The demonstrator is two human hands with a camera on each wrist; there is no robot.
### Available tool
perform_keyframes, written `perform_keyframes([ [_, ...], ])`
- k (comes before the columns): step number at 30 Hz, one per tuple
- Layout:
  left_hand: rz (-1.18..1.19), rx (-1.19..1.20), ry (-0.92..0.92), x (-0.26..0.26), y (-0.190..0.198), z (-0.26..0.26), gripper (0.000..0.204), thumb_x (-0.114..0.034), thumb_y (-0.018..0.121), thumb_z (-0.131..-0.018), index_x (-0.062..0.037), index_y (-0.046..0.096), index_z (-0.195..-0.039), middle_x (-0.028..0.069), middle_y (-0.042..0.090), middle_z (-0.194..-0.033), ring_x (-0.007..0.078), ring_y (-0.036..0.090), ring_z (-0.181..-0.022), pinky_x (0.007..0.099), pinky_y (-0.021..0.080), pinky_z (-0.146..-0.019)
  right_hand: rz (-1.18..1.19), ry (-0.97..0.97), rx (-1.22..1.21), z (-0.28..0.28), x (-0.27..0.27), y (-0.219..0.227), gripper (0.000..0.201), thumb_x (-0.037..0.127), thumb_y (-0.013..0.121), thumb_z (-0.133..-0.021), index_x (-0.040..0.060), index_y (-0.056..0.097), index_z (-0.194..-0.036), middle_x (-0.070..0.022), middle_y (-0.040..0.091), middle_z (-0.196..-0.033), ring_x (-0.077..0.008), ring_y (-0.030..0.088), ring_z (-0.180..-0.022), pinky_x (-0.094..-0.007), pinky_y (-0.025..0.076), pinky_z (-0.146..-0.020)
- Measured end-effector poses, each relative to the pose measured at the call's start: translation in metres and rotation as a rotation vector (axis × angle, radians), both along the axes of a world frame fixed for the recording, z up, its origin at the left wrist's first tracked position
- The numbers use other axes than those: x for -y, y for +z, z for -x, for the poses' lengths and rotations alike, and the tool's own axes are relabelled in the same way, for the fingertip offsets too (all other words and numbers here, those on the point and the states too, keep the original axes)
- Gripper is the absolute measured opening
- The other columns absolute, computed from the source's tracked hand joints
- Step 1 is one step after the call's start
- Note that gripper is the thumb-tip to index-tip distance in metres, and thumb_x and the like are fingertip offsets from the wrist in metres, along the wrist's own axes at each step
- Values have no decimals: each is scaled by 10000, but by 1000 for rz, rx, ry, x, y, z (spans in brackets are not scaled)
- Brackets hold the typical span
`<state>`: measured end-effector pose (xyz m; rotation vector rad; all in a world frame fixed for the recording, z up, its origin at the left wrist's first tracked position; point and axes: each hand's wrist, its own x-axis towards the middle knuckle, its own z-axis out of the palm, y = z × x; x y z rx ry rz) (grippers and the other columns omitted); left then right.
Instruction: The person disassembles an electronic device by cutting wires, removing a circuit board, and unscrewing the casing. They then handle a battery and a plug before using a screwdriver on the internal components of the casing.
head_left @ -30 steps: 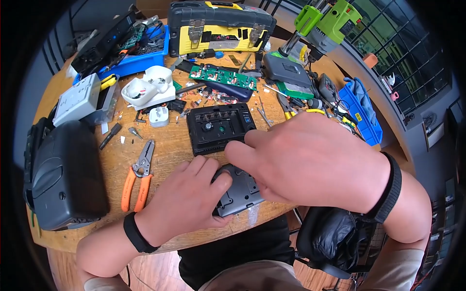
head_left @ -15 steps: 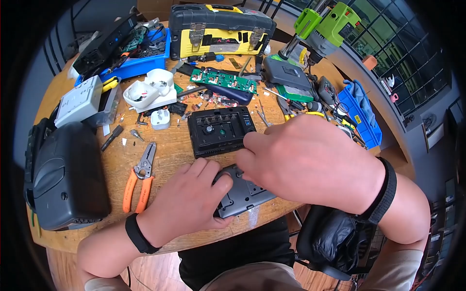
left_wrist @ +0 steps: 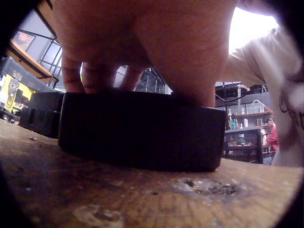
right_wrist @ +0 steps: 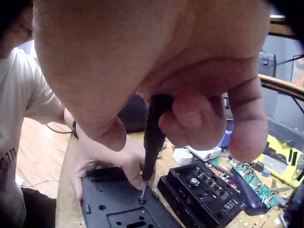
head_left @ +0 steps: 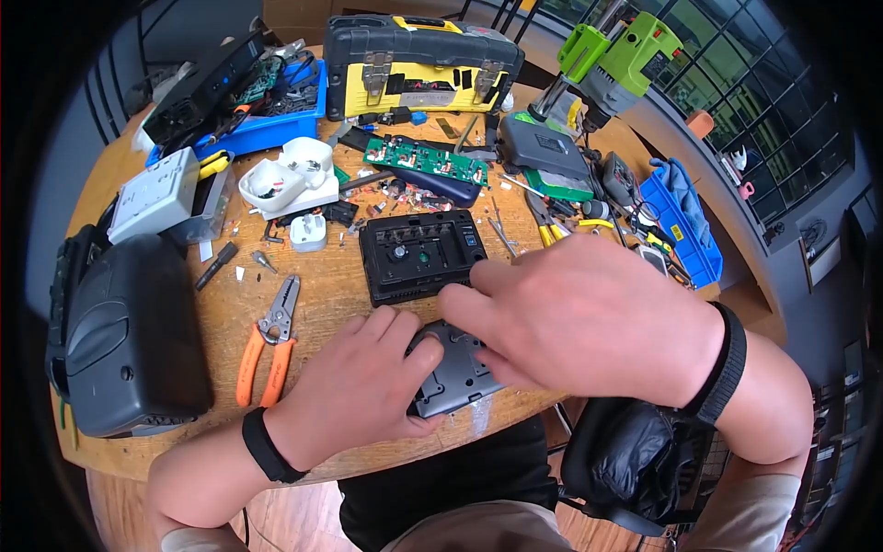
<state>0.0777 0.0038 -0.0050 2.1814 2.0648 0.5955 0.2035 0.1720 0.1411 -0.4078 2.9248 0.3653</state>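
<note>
A dark grey plastic cover with moulded holes lies on the table near its front edge. My left hand grips its left end, thumb on the near side and fingers at the far side. In my right hand is a screwdriver with a dark handle, pinched between thumb and fingers; the head view hides it behind the hand. The right wrist view shows its metal tip on a screw near the cover's edge. Just beyond the cover sits an open black casing with a row of slots.
Wire strippers with orange handles and a black case lie on the left. Behind are a green circuit board, scattered scraps and a yellow-black toolbox. Pliers, a blue tray and a green drill press stand right.
My right hand has turned slightly and its fingers have shifted on the screwdriver. My left hand keeps its hold on the cover. The head view has tilted a little.
</note>
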Motion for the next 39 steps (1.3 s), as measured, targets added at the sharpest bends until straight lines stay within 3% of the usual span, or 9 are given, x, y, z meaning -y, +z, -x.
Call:
perform_keyframes([
  [2,-25,4,-3,0,-2,1,741,-442,892,-689,-36,593,-1231,158,559,-1179,350,573,-1088,442,514,-915,64,-42,27,1,2,1,139,152,660,-904,47,584,-954,-82,608,-812,-275,698,-726,-399,544,-581],
  [17,-40,1,-16,0,-2,1,716,-454,882,-702,-27,602,-1202,155,551,-1167,345,573,-1064,439,508,-914,-71,47,-21,1,-2,0,203,193,681,-893,52,556,-971,-78,602,-780,-286,695,-706,-407,540,-575],
  [20,-73,12,-15,-1,-6,1,699,-458,881,-702,-31,607,-1183,151,551,-1164,341,572,-1057,436,507,-912,20,-23,-17,-1,3,-1,197,200,674,-905,54,557,-970,-79,605,-781,-287,691,-689,-402,539,-568],
  [25,-51,4,-11,0,-3,1,716,-460,880,-701,-32,600,-1203,148,553,-1174,341,572,-1061,432,506,-920,-136,32,15,1,-2,0,190,190,667,-908,61,554,-990,-91,611,-818,-287,691,-680,-403,529,-555],
  [28,-31,17,-16,0,-3,1,725,-456,882,-701,-31,595,-1213,148,553,-1163,342,572,-1056,435,506,-924,-15,-21,-4,-2,4,-1,168,171,656,-904,64,557,-986,-88,607,-810,-283,690,-675,-403,526,-551],
  [37,-41,7,-18,0,-3,1,767,-452,884,-703,-18,579,-1257,155,559,-1173,351,570,-1058,436,505,-922,-15,29,-12,-1,2,-3,185,145,657,-868,63,572,-1010,-97,610,-818,-287,697,-698,-406,531,-560],
  [39,-177,-12,-14,-2,-7,1,591,-414,858,-700,-58,586,-1086,99,513,-1009,273,549,-1007,380,493,-829,10,10,-2,-1,4,0,185,149,659,-872,59,575,-1010,-96,611,-814,-289,696,-702,-406,532,-564],
])
